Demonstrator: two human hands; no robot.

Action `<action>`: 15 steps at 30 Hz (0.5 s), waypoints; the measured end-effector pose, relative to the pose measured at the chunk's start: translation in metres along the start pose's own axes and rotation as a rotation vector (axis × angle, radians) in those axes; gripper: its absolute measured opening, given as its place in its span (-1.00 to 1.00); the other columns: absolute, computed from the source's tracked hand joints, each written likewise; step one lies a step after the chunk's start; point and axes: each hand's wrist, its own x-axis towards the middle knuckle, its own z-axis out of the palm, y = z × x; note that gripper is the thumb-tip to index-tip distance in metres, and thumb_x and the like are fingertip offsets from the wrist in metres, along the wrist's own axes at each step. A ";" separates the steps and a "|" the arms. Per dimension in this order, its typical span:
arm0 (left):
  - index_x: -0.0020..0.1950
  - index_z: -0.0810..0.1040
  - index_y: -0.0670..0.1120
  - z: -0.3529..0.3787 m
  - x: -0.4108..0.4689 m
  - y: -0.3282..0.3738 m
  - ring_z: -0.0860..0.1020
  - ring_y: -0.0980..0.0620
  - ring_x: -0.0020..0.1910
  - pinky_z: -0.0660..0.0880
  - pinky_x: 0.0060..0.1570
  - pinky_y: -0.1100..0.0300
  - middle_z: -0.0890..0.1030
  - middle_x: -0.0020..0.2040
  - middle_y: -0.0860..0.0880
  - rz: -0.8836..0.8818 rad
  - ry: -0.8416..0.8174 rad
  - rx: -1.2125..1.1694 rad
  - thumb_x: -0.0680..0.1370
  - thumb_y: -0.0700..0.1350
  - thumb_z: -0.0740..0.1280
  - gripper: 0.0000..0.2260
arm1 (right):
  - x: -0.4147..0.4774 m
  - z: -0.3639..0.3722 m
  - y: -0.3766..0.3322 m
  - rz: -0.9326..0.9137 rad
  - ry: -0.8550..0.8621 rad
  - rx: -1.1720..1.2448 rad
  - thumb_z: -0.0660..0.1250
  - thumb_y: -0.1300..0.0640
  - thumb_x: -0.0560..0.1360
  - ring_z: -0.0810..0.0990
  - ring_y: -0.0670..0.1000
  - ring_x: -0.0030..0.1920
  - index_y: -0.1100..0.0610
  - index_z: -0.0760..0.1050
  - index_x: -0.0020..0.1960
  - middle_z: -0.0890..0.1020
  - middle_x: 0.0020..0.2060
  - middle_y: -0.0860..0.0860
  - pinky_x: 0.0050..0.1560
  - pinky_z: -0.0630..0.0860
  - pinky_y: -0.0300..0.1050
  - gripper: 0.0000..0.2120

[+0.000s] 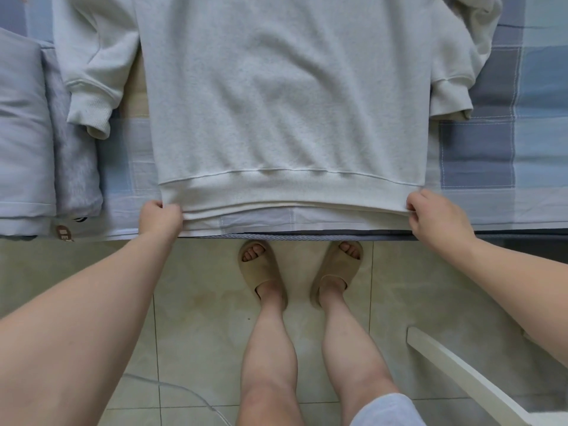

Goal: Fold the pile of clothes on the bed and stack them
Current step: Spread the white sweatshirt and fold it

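Note:
A pale grey-white sweatshirt (pixel 285 96) lies flat on the bed, body spread out and its ribbed hem at the bed's near edge. One sleeve (pixel 92 84) lies beside the body on the left; the other sleeve (pixel 455 75) is bunched on the right. My left hand (pixel 161 218) pinches the hem's left corner. My right hand (pixel 436 216) pinches the hem's right corner. A stack of folded clothes (pixel 27 133), light blue and grey, sits on the bed at the left.
The bed has a blue and grey checked sheet (pixel 498 142); its edge runs across the middle of the view. Below it are a tiled floor, my feet in beige slippers (pixel 261 269), a white cable (pixel 184 392) and a white furniture edge (pixel 461 373) at lower right.

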 end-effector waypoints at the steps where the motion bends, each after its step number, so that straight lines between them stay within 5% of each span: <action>1: 0.00 0.48 -0.09 0.001 -0.001 0.002 0.63 -0.21 0.02 0.52 0.00 -0.03 0.55 -0.12 -0.09 -0.040 -0.014 -0.093 0.43 0.00 0.27 -0.78 | 0.000 0.002 0.000 0.001 0.006 0.005 0.32 0.30 0.48 0.47 0.22 -0.19 0.17 0.44 -0.08 0.50 -0.15 0.11 -0.32 0.36 -0.04 -0.92; 4: 0.03 0.49 -0.09 0.003 -0.002 0.005 0.60 -0.17 -0.07 0.54 0.06 -0.01 0.54 -0.11 -0.05 -0.089 -0.007 -0.197 0.56 0.12 0.28 -0.71 | 0.000 0.009 0.001 -0.005 0.016 0.020 0.34 0.31 0.46 0.49 0.24 -0.19 0.19 0.46 -0.09 0.51 -0.16 0.14 -0.32 0.34 -0.05 -0.92; 10: 0.40 0.47 -0.13 -0.002 0.007 -0.007 0.54 -0.27 0.23 0.48 0.29 -0.16 0.57 0.29 -0.13 -0.127 0.104 -0.069 0.63 0.04 0.24 -0.59 | -0.006 0.010 0.012 0.106 -0.094 -0.004 0.34 0.30 0.45 0.52 0.24 -0.19 0.16 0.46 -0.11 0.55 -0.15 0.14 -0.24 0.50 0.05 -0.91; 15: 0.37 0.45 -0.19 0.002 -0.008 -0.009 0.48 -0.27 0.31 0.39 0.30 -0.01 0.53 0.33 -0.21 -0.068 0.117 0.134 0.63 0.01 0.28 -0.61 | -0.013 -0.002 -0.003 0.046 -0.144 0.012 0.30 0.24 0.52 0.52 0.17 -0.12 0.09 0.47 -0.05 0.51 -0.07 0.05 -0.23 0.50 0.01 -0.93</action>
